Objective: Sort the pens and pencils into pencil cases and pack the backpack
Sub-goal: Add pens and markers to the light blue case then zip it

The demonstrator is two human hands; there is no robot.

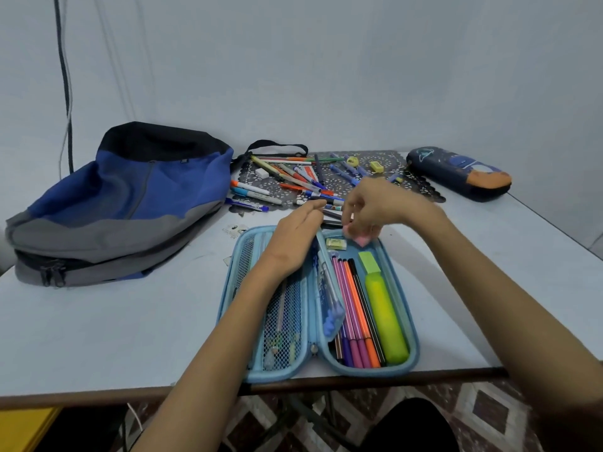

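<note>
1. The light-blue pencil case (414,321) lies open at the bottom centre of the frame, on the worktop (98,337). It's partly loaded: a row of felt-tips (355,314), a fat yellow highlighter (386,318), a small eraser (336,244) at the far end, plus a few bits in the mesh pocket (284,305).
2. Plenty left though. A whole pile of loose pens and pencils (293,177) sits on the lace mat (385,161) in the upper centre. The dark pencil case (460,172) at the upper right looks closed. The backpack (120,203) on the left lies flat with nothing going into it yet. I'd guess we're under halfway.
3. The left hand (300,230) is flat, fingers straight and together, lying over the far end of the case's middle fold and holding nothing.
4. The right hand (375,207) hovers over the case's far right corner, fingers curled down and pinching a small pink bit (362,239). It's blurry, probably an eraser.
</note>
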